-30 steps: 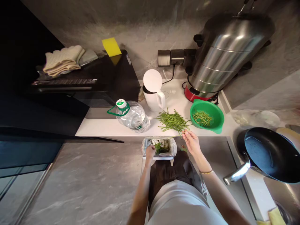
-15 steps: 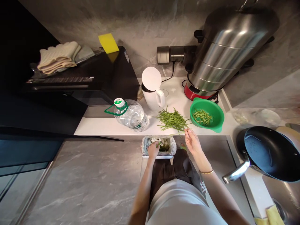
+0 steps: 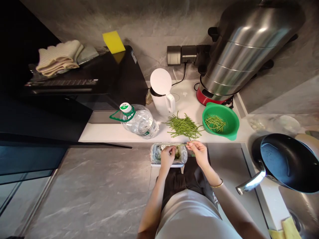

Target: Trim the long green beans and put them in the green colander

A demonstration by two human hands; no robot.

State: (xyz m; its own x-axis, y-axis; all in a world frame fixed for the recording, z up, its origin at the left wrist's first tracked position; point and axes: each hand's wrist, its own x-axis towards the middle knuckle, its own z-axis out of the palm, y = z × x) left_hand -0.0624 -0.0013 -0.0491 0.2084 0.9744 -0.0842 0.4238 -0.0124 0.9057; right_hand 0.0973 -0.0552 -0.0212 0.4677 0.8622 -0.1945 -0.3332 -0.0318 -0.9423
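My right hand (image 3: pixel 199 154) pinches a thin green vegetable stem (image 3: pixel 183 144) just in front of the counter edge. The stem points toward my left hand (image 3: pixel 167 157), whose fingers are closed at its other end, over a small lined waste bin (image 3: pixel 184 156). Pale and dark green scraps lie in that bin. A loose pile of green stems (image 3: pixel 183 125) lies on the counter beyond my hands. To its right, a green colander (image 3: pixel 230 121) holds shorter cut stems (image 3: pixel 214 123).
A large water bottle (image 3: pixel 141 121) and a white kettle (image 3: pixel 161 103) with its lid up stand left of the pile. Behind the colander rises a tall steel appliance (image 3: pixel 239 59) with a red base. A black frying pan (image 3: pixel 286 162) sits at right, its handle pointing toward me.
My right hand has come left from the pile's edge with a stem. My left hand has lifted slightly out of the bin and moved right, so the hands are closer together.
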